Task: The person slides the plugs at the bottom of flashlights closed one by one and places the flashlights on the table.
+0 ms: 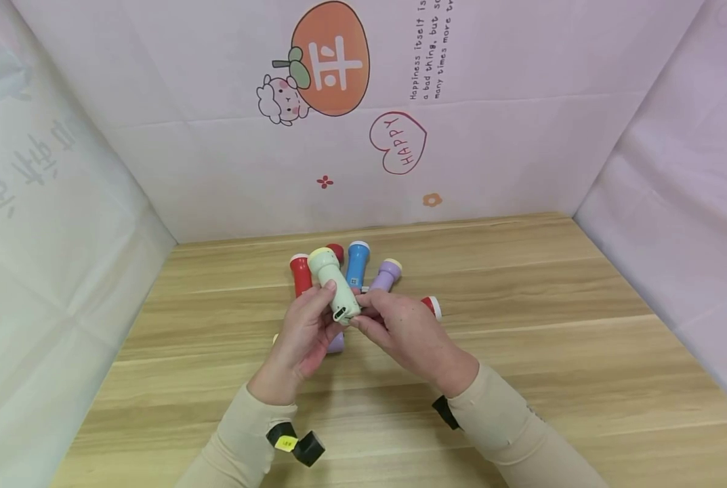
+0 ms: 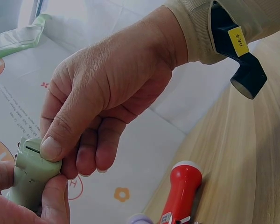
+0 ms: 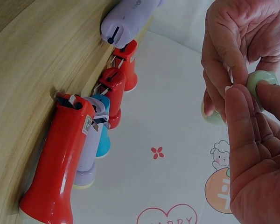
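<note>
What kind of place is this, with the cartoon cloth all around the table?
Probably a small staged recording booth: printed cartoon cloth walls in a wooden tabletop, toy-like flashlights lie clustered, and both hands hold a pale green flashlight.

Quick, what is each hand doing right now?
Left hand: grips the pale green flashlight around its body.
Right hand: pinches the tail end of the same flashlight with its fingertips.

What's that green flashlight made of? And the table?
The green flashlight, held by the left hand and right hand, looks like smooth plastic: an even pastel colour with a soft sheen and moulded edges. The table shows pale wood grain in plank-like strips; whether it is real wood or a printed laminate cannot be told.
</note>
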`<state>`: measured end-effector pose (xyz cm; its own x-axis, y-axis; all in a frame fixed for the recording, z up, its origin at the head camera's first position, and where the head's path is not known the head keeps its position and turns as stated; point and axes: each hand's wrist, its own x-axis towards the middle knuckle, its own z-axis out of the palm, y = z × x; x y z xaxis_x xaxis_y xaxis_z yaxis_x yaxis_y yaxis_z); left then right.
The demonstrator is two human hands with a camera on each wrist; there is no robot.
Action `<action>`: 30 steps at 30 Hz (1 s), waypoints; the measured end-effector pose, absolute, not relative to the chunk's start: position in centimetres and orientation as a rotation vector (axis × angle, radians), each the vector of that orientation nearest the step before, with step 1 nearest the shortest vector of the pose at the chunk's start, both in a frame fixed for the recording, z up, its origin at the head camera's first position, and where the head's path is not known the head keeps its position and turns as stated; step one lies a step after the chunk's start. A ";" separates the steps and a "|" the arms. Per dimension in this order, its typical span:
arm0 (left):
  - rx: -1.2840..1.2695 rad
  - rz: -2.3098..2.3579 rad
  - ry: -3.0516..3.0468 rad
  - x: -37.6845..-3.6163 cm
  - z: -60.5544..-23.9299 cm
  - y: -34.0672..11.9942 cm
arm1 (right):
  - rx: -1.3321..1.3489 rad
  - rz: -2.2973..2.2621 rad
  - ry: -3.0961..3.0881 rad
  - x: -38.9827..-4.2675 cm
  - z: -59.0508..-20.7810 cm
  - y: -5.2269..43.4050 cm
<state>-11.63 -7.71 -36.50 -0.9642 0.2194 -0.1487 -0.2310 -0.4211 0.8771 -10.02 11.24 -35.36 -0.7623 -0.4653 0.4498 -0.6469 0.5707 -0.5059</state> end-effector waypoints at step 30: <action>-0.028 2.438 1.492 -11.7 -36.6 -7.8 | 0.898 1.032 -2.582 -10.1 -35.5 11.3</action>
<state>-11.67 -7.82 -36.57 -0.9600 0.2281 -0.1624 -0.2484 -0.4260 0.8700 -10.05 11.32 -35.47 -0.7891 -0.4598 0.4073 -0.6139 0.5667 -0.5495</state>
